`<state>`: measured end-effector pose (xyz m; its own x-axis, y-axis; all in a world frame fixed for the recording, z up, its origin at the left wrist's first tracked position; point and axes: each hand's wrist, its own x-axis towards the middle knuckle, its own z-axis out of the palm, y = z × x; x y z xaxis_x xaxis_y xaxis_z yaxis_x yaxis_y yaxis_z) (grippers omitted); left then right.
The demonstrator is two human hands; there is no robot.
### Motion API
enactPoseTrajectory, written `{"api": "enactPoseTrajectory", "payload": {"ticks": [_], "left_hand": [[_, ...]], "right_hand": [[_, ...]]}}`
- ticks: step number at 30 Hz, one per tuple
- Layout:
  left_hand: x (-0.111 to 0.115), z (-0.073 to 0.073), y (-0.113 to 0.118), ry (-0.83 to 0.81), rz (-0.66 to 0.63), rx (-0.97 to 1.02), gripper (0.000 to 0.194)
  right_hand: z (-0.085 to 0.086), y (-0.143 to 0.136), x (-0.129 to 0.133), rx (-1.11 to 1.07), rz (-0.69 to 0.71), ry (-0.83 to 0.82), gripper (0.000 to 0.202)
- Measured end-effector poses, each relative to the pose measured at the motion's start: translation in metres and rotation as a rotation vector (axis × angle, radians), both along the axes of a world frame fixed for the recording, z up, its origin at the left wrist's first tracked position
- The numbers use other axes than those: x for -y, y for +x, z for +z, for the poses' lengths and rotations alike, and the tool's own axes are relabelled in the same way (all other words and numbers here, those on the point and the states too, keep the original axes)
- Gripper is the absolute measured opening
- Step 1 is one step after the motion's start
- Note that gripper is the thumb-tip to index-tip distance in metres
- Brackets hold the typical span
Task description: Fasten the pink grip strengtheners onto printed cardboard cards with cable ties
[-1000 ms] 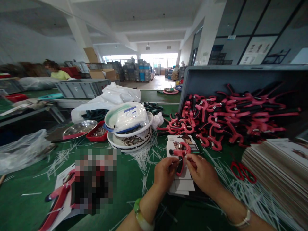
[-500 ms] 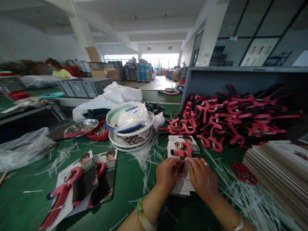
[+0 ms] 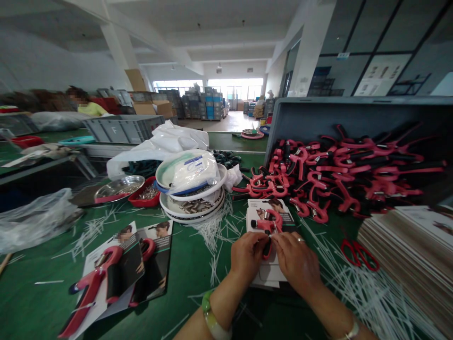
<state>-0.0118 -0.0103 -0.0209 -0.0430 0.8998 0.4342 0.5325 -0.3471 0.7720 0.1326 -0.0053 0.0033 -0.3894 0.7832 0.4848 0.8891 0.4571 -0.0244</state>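
Observation:
A pink and black hand grip exerciser [image 3: 276, 220] lies on a printed backing card [image 3: 252, 212] atop a small stack, straight in front of me. My left hand [image 3: 247, 255] pinches at the left of its black handle, fingertips closed on a thin white cable tie [image 3: 270, 235]. From the other side my right hand [image 3: 297, 259], wearing a ring, is closed on the same tie, its fingertips almost touching the left ones. Much of the tie and the handles is hidden behind my fingers. At left, two more carded exercisers [image 3: 102, 269] lie overlapping.
Loose white cable ties [image 3: 364, 293] spread right, beside red scissors [image 3: 359, 255] and a tall card stack [image 3: 399, 264]. A tipped grey crate [image 3: 304, 118] spills many exercisers. Stacked white trays [image 3: 193, 217], a red parts bin [image 3: 144, 200] and a metal dish [image 3: 118, 189] stand left. A co-worker [image 3: 88, 106] is behind.
My right fingertips have shifted slightly left and down, closer to my left fingertips at the tie. My left hand has hardly moved, and the exerciser stays in place.

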Motion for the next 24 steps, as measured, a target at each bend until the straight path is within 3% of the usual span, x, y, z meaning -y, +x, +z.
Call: {"api": "enactPoseTrajectory", "payload": {"ticks": [7, 15, 21, 24], "left_hand": [[-0.001, 0.004, -0.004, 0.013, -0.075, 0.055, 0.018], [0.0, 0.01, -0.002, -0.01, -0.09, -0.023, 0.014], [-0.001, 0.014, -0.006, -0.072, -0.111, -0.015, 0.013], [-0.001, 0.021, -0.008, -0.077, -0.088, -0.056, 0.012]], "right_hand": [[0.004, 0.001, -0.002, -0.03, 0.067, -0.057, 0.025], [0.016, 0.013, -0.009, -0.346, 0.227, -0.292, 0.024], [0.016, 0.01, -0.022, -0.303, 0.392, -0.204, 0.02], [0.015, 0.012, -0.023, -0.388, 0.417, -0.146, 0.019]]}}
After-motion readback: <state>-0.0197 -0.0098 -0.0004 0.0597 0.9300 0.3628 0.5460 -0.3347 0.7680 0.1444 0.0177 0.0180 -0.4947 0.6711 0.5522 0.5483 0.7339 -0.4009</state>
